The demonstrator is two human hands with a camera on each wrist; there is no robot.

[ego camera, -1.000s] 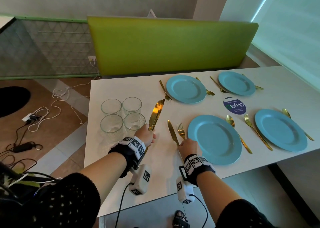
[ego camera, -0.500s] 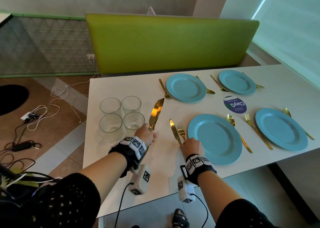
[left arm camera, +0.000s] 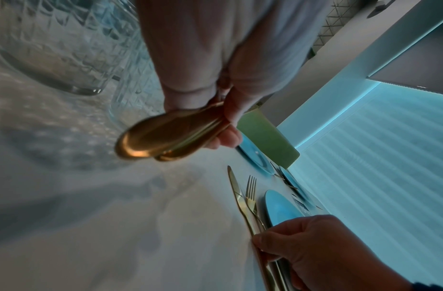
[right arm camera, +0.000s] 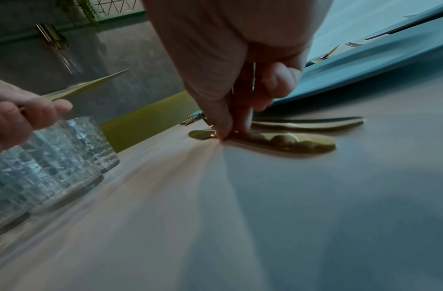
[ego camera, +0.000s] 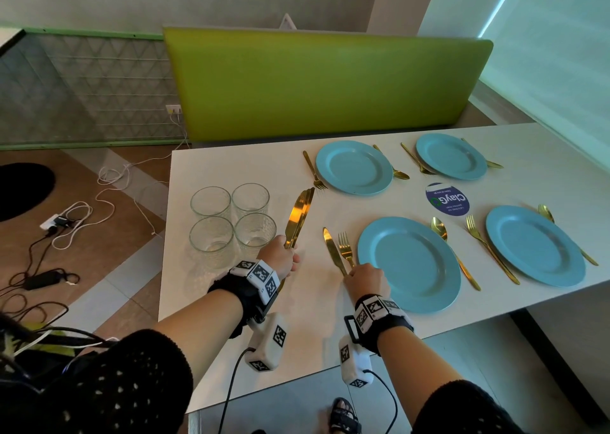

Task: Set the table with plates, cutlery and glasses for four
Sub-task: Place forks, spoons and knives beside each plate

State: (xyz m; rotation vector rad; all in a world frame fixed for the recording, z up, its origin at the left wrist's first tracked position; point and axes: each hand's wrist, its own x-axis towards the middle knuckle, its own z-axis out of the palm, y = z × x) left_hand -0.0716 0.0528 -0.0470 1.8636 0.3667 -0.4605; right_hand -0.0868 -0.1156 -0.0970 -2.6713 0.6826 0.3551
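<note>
1. Beside the green bench back (ego camera: pixel 323 80), a white table (ego camera: pixel 231 169) is carrying four blue plates (ego camera: pixel 408 264), with cables lying on the floor left of it.
2. Four glasses (ego camera: pixel 231 220) are standing empty at the table's left end.
3. Since the earlier frame, the right hand (ego camera: pixel 364 276) is still pinching the laid knife (ego camera: pixel 334 250) by the fork (ego camera: pixel 346 248); the left hand (ego camera: pixel 279 257) is still gripping spare knives (ego camera: pixel 298 217) upright.

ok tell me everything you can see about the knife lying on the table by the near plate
The knife is gold-coloured, shiny metal by its look, with a rounded blade tip pointing away from the person. It lies flat on the white table, just left of a gold fork and the near blue plate. The right hand pinches its handle.
</note>
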